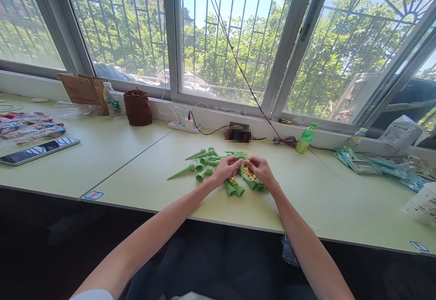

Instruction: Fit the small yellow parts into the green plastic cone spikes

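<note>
My left hand (229, 168) is closed, its fingertips pinched on a green plastic spike (242, 171) that points down between my hands. Close beside it, my right hand (260, 171) is closed too, thumb and fingers pressed together at the spike's upper end. Whatever is in that pinch is too small and covered to make out. Around both hands lies a loose heap of similar hollow, tapered green spikes (184, 171), several with their round open ends toward me. Small yellowish pieces (234, 181) are piled among them, partly hidden by my hands.
At the back stand a brown pouch (138, 108), a power strip (184, 126), a green bottle (306, 138) and cables (285, 142). A phone (40, 151) and bagged items (30, 127) lie left. Teal packages (361, 161) and a white cup (422, 204) are right.
</note>
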Demonstrator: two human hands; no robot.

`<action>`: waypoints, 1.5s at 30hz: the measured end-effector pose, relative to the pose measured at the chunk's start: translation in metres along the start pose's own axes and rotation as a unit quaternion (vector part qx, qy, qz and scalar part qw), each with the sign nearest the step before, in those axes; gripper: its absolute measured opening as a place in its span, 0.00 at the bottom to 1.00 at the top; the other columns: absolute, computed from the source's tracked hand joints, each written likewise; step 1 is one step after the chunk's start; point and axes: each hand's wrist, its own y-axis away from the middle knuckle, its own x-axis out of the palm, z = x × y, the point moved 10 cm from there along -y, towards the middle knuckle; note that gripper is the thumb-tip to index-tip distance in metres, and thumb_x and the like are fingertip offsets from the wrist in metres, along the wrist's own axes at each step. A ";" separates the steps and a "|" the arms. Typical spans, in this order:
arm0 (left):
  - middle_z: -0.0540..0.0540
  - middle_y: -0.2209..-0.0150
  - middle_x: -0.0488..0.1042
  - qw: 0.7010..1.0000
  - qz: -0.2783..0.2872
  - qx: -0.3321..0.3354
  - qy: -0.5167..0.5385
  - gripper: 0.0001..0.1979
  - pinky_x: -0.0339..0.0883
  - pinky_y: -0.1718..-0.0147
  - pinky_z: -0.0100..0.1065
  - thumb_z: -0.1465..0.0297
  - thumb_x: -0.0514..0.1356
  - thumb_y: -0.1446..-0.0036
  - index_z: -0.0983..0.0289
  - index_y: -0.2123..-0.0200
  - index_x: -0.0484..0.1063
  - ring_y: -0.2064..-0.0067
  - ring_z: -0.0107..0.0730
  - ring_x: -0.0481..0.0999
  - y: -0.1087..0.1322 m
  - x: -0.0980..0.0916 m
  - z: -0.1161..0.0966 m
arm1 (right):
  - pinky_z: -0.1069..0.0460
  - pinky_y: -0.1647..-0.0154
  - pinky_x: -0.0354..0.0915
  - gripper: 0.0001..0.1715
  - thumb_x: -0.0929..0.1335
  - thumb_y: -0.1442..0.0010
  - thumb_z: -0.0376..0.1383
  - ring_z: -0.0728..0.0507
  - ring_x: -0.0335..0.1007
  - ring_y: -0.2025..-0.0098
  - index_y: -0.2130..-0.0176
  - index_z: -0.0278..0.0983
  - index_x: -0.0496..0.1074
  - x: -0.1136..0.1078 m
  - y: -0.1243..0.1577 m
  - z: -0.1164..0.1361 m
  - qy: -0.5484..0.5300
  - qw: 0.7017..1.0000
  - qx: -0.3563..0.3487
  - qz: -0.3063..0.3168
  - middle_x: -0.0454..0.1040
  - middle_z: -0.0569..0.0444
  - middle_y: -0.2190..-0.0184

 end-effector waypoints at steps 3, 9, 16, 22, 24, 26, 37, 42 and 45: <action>0.44 0.81 0.57 1.000 -0.008 0.006 -0.020 0.25 0.44 0.85 0.25 0.49 0.65 0.55 0.64 0.74 0.61 0.83 0.17 0.54 0.001 -0.001 -0.003 | 0.53 0.81 0.54 0.24 0.71 0.50 0.54 0.50 0.57 0.81 0.72 0.36 0.72 0.000 0.000 0.001 -0.008 1.000 0.004 -0.006 0.66 0.57 0.81; 0.45 0.82 0.58 0.995 -0.007 0.059 -0.083 0.20 0.48 0.84 0.25 0.53 0.62 0.49 0.66 0.71 0.68 0.82 0.19 0.55 0.002 -0.002 -0.011 | 0.53 0.81 0.52 0.24 0.71 0.49 0.54 0.50 0.55 0.81 0.74 0.36 0.70 0.001 0.003 0.007 -0.008 1.000 0.010 -0.005 0.64 0.58 0.82; 0.52 0.70 0.71 0.971 -0.023 0.147 -0.185 0.18 0.55 0.81 0.25 0.55 0.60 0.46 0.67 0.65 0.73 0.78 0.20 0.62 0.002 -0.004 -0.023 | 0.54 0.82 0.48 0.25 0.70 0.48 0.55 0.52 0.50 0.82 0.76 0.36 0.68 0.004 0.004 0.002 -0.033 0.999 0.029 0.019 0.59 0.60 0.84; 0.55 0.64 0.72 0.951 -0.037 0.206 -0.226 0.13 0.62 0.75 0.25 0.61 0.58 0.42 0.66 0.61 0.73 0.71 0.24 0.67 0.007 -0.001 -0.033 | 0.55 0.84 0.42 0.26 0.71 0.49 0.55 0.54 0.44 0.84 0.77 0.36 0.67 0.009 0.006 -0.005 -0.108 0.990 0.079 0.055 0.56 0.61 0.84; 0.55 0.63 0.71 0.945 -0.042 0.219 -0.239 0.14 0.63 0.75 0.25 0.62 0.58 0.42 0.65 0.58 0.73 0.71 0.24 0.67 0.009 0.000 -0.036 | 0.55 0.85 0.41 0.26 0.71 0.49 0.54 0.55 0.42 0.85 0.76 0.36 0.67 0.012 0.007 -0.005 -0.134 0.984 0.091 0.070 0.55 0.62 0.84; 0.55 0.62 0.70 0.940 -0.043 0.227 -0.252 0.16 0.62 0.75 0.25 0.62 0.58 0.41 0.64 0.54 0.73 0.72 0.23 0.65 0.011 0.001 -0.038 | 0.55 0.85 0.42 0.25 0.71 0.48 0.54 0.55 0.41 0.85 0.76 0.36 0.67 0.014 0.009 -0.004 -0.160 0.979 0.094 0.083 0.54 0.63 0.85; 0.54 0.61 0.71 0.937 -0.085 0.220 -0.257 0.15 0.60 0.76 0.25 0.60 0.57 0.40 0.64 0.55 0.69 0.77 0.20 0.63 0.010 -0.005 -0.039 | 0.54 0.83 0.54 0.24 0.71 0.48 0.55 0.53 0.51 0.83 0.73 0.36 0.69 -0.003 0.000 0.001 -0.152 0.988 0.029 -0.013 0.62 0.59 0.81; 0.51 0.78 0.69 0.972 -0.089 0.151 -0.159 0.27 0.55 0.80 0.27 0.50 0.49 0.38 0.67 0.74 0.70 0.81 0.22 0.62 0.002 -0.013 -0.026 | 0.54 0.81 0.55 0.23 0.70 0.47 0.54 0.52 0.55 0.81 0.72 0.36 0.70 -0.008 0.002 0.014 -0.060 0.997 -0.019 -0.033 0.64 0.58 0.79; 0.49 0.86 0.63 0.981 -0.108 0.107 -0.122 0.31 0.52 0.82 0.29 0.46 0.48 0.40 0.66 0.81 0.67 0.84 0.22 0.58 0.000 -0.021 -0.018 | 0.54 0.83 0.51 0.22 0.69 0.46 0.53 0.51 0.54 0.82 0.71 0.36 0.70 0.004 0.004 0.012 -0.012 1.000 -0.013 -0.002 0.63 0.58 0.81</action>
